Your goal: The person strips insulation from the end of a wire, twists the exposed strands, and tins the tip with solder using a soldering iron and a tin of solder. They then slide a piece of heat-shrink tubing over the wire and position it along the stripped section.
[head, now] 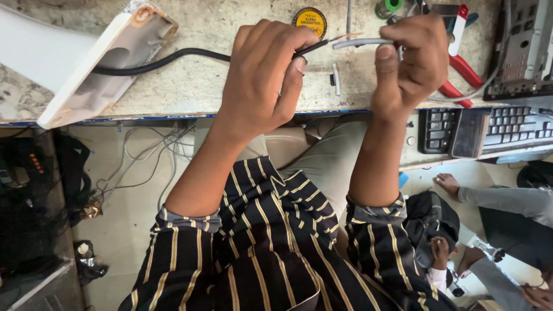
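My left hand [262, 78] pinches the end of a black cable [173, 57] that runs left across the worn workbench [230, 23] toward a white plastic housing [98, 63]. Bare copper strands show at the cable's tip, just past my fingers. My right hand [412, 60] grips a grey cable [360, 42] whose end points left toward the black cable's tip. The two cable ends lie close together, a little apart, above the bench. Both arms wear dark sleeves with yellow stripes.
Red-handled pliers [461, 69] lie behind my right hand. A round yellow-and-black tin [309, 20] sits at the bench's back. A circuit chassis [524, 46] stands at the right, a black keyboard [489, 126] below it. Loose wires [150, 155] hang under the bench. Another person sits at lower right.
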### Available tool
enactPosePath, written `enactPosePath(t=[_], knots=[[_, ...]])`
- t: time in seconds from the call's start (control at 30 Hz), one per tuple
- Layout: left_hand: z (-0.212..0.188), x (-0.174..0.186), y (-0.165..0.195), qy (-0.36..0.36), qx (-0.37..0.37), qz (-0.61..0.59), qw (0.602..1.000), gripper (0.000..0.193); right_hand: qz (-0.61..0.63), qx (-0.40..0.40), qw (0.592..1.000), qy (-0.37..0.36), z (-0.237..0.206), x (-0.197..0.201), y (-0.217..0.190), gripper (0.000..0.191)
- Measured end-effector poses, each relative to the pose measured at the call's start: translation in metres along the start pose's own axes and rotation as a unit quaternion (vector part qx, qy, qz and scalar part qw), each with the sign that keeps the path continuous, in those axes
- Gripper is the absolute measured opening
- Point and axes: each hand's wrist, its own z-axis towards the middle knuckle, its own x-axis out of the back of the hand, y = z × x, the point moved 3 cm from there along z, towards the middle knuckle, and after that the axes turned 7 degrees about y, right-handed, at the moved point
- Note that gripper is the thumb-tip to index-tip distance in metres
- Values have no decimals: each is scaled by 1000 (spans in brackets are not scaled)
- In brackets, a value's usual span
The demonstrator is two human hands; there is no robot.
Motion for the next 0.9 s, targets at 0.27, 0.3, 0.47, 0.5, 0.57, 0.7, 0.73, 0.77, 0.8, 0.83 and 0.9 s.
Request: enactPosePath(t=[0.27,0.3,0.47,0.5,0.57,0.7,0.73,0.77,0.8,0.83,0.9], knots=[[-40,-76,84,9,-5,13,1000,23,10,4,1000,-19,-35,111,-6,27],[-42,-85,92,8,-6,19,1000,25,6,5,1000,-22,-37,122,-6,27],[-47,-97,113,7,-11,26,1000,28,-20,27,999,-28,-39,142,-16,25],[-49,-96,116,8,-14,29,999,28,-12,19,999,-30,-41,143,-19,25],[-55,-90,122,6,-19,37,999,29,-7,17,999,-32,-47,144,-27,25],[-60,-82,127,5,-30,47,998,29,-16,34,999,-31,-53,142,-33,25],[-61,-81,128,5,-32,48,998,29,-18,37,999,-32,-55,143,-35,25],[-62,-80,129,6,-35,50,998,29,-18,38,999,-31,-55,142,-35,25],[-65,-80,132,5,-36,52,998,30,-17,39,999,-31,-58,144,-38,25],[-63,-79,130,3,-39,53,998,32,-17,40,999,-30,-57,142,-37,25],[-62,-78,127,4,-42,59,997,29,-14,46,998,-27,-56,139,-36,25]])
